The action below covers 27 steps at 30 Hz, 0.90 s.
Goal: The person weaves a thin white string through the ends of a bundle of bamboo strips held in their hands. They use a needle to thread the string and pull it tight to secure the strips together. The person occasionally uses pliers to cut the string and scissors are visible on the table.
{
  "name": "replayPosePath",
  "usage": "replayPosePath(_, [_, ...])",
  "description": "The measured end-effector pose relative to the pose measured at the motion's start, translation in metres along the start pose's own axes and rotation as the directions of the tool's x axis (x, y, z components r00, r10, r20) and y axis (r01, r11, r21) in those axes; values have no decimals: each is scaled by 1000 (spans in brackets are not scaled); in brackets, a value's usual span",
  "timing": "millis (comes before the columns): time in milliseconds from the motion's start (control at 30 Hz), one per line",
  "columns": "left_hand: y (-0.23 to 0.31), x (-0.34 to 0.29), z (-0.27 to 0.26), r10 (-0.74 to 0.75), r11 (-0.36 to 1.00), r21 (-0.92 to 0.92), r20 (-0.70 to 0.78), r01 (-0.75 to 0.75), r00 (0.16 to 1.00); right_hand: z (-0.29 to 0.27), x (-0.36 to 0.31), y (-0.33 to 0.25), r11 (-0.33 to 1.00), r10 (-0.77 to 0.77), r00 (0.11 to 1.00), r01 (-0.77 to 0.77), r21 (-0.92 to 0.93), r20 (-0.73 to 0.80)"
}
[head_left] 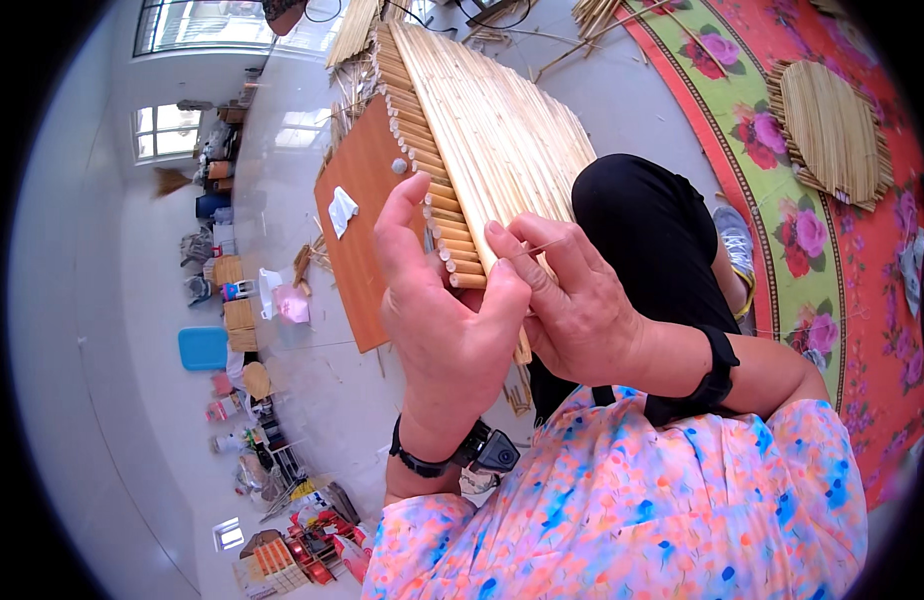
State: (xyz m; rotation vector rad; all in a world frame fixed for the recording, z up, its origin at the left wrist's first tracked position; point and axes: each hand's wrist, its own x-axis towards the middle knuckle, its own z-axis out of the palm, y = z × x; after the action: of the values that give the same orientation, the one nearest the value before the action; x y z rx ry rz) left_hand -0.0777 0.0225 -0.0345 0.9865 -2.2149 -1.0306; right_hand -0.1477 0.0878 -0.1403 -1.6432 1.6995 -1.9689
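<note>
A mat of pale straw-coloured reed stalks [492,120] lies before me, its cut ends lined up along the left side. My left hand [437,310] grips the mat's near corner, thumb pressed on the last stalks and index finger stretched up beside the cut ends. Its other fingers are mostly hidden under the edge. Close against it, my right hand [587,300] pinches a thin thread [537,247] at the mat's near edge, thumb and fingertips together. Below the mat, a brown wooden board [357,270] carries a crumpled white tissue [343,211].
My bent knee [642,220] in black trousers is right of the mat. Beyond it, a round reed mat [832,130] rests on a red floral rug [882,290]. Loose stalks [597,20] lie at the back. Along the left wall are a blue tray [203,348] and assorted household goods.
</note>
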Motion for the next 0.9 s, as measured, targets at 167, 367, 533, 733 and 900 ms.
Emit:
replayPosePath(167, [7,-7,-10,-113,988,-91,103,122,988,-10,1,3,999,-9,998,7,32,63])
replayPosePath(367, [-25,42,-70,150,909,402,-73,-109,986,-58,-28,18,985,62,987,-84,152,149])
replayPosePath(533, [-20,98,-36,-378,914,-104,134,393,916,-36,-45,2,18,222,367,-928,372,904])
replayPosePath(733, [-35,108,-19,-186,896,-360,224,259,957,2,-53,-4,-651,126,305,-693,311,944])
replayPosePath(900, [-59,86,-56,-69,876,-469,110,113,992,27,-52,-24,-634,223,263,-693,344,939])
